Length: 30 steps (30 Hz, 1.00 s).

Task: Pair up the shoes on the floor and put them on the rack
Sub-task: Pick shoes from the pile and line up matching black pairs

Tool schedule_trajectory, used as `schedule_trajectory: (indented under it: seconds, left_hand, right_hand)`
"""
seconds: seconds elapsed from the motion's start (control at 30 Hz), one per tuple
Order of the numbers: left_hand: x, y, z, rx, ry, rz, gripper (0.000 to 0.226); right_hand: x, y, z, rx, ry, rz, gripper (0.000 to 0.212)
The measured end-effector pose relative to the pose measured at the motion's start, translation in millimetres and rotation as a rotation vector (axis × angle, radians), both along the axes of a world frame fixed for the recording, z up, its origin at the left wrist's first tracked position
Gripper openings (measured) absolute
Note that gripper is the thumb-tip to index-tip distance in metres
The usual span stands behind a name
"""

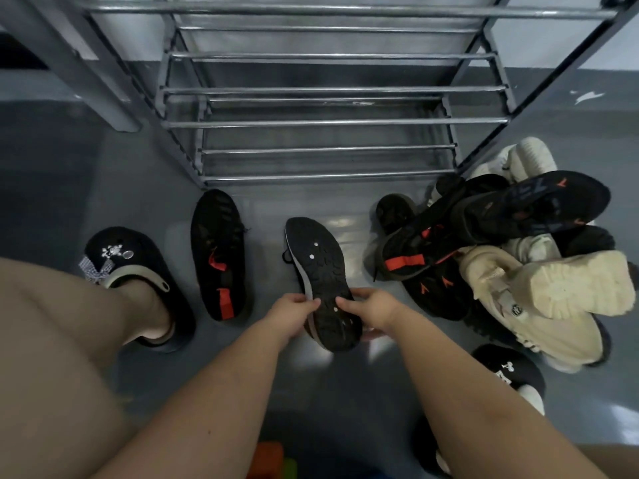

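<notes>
A black sneaker (320,271) lies sole-up in the middle of the floor, toe pointing toward the rack. My left hand (292,314) grips its left edge near the heel and my right hand (368,309) grips the right edge. A matching black sneaker with red marks (218,252) stands upright on the floor to the left. The grey metal shoe rack (328,122) stands straight ahead, and the bars I can see carry no shoes.
A heap of black-and-red and cream shoes (501,243) lies on the right, beside the rack's right leg. My feet wear black clogs, one at the left (138,267) and one at the lower right (508,369). Grey floor (276,205) shows between rack and sneakers.
</notes>
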<state>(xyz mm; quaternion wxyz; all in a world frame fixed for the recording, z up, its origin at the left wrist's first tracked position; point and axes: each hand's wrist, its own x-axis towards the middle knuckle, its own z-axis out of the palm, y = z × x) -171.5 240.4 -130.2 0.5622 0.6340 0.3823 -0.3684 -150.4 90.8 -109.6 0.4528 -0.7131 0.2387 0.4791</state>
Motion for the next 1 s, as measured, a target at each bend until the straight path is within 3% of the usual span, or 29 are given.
schedule_trajectory:
  seconds: [0.17,0.27,0.37,0.47,0.57,0.63,0.73,0.9,1.0]
  left_hand:
    - [3,15,23,-0.154,-0.041,0.196,0.039]
    - [4,18,36,-0.16,-0.127,0.172,0.029]
    - [7,21,52,-0.226,-0.209,0.137,0.027]
    - [11,35,59,-0.15,-0.265,0.154,0.034]
    - [8,49,57,-0.034,-0.164,0.166,0.044]
    - [3,52,54,-0.12,-0.037,0.207,0.045]
    - [2,55,50,-0.201,-0.047,0.395,0.036]
    - [5,55,36,-0.067,-0.22,0.405,0.031]
    - [8,55,32,0.078,-0.325,0.287,0.033]
  right_hand:
    - [-16,25,4,0.056,-0.015,-0.045,0.044]
    - [-15,40,10,0.111,0.047,-0.15,0.055]
    - [-11,51,22,0.215,0.084,-0.25,0.048]
    - [-7,62,34,0.29,0.091,-0.365,0.038]
    - [-4,75,35,0.403,0.114,-0.512,0.041]
    - [-4,84,34,0.456,0.111,-0.528,0.044]
    - [-3,87,34,0.403,0.035,-0.478,0.039]
    - [6,81,26,0.386,-0.095,-0.532,0.019]
    - [8,85,19,0.397,-0.088,-0.517,0.026]
